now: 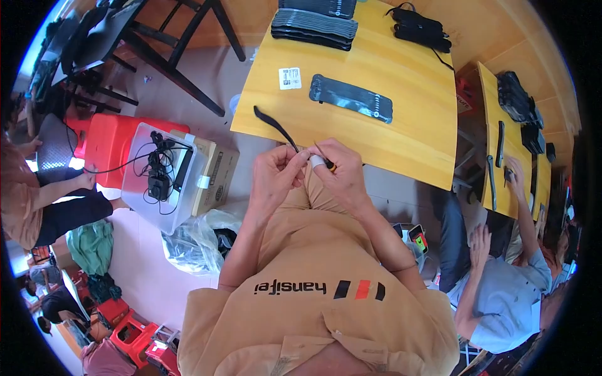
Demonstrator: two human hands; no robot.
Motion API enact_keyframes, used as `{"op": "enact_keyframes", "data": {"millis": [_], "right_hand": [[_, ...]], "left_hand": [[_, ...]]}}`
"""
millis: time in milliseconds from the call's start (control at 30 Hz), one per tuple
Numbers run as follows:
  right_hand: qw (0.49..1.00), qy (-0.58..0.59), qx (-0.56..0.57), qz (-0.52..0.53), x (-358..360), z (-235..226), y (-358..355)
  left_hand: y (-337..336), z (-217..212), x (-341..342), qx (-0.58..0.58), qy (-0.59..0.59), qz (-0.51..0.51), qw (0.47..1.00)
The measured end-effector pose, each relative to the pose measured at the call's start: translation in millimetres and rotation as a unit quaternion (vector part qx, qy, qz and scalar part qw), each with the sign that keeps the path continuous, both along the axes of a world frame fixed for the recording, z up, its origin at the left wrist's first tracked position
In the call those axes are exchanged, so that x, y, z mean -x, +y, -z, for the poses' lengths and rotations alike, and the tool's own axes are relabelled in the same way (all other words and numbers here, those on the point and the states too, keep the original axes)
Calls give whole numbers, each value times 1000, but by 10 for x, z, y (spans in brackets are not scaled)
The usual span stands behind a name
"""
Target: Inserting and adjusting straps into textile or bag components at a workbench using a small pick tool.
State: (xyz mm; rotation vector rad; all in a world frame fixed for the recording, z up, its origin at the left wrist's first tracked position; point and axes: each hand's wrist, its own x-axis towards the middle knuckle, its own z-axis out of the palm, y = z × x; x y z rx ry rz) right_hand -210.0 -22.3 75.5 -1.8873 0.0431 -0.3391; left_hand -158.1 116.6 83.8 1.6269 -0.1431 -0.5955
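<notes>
While both hands, left point(274, 174) and right point(338, 172), pinch the thin black strap point(274, 126) closed-fingered just off the desk's point(401, 144) near edge, its free end trails up over the wood.

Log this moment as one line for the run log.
left hand: pinching black strap | right hand: thin tool at strap end | yellow table: flat black piece

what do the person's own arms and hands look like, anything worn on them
Both forearms are bare, with short tan shirt sleeves ending near the upper arms. The left hand wears nothing. The right hand has a white wrap around one finger.
</notes>
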Motion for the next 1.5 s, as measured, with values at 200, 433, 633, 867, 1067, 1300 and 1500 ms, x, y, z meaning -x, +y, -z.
{"op": "enact_keyframes", "data": {"millis": [200,433,633,867,1067,1300,1500], "right_hand": [[1000,-5,0,5,-41,59,49],[996,-69,17,51,-57,51,135],[951,135,-279,-9,-21,-26,148],[968,115,-209,-78,-13,-99,11],[973,-29,47,-222,72,-269,-64],[955,-53,-102,-272,188,-562,-81],[836,178,-443,-270,345,-648,-129]], "left_hand": [[5,78,37,27,-17,-14,999],[-29,160,45,36,-93,-39,994],[-33,207,38,80,-115,-62,988],[-6,-67,89,120,-51,-72,989],[250,-375,114,107,25,54,992],[272,-523,185,175,81,114,975],[205,-484,309,285,146,114,941]]}}
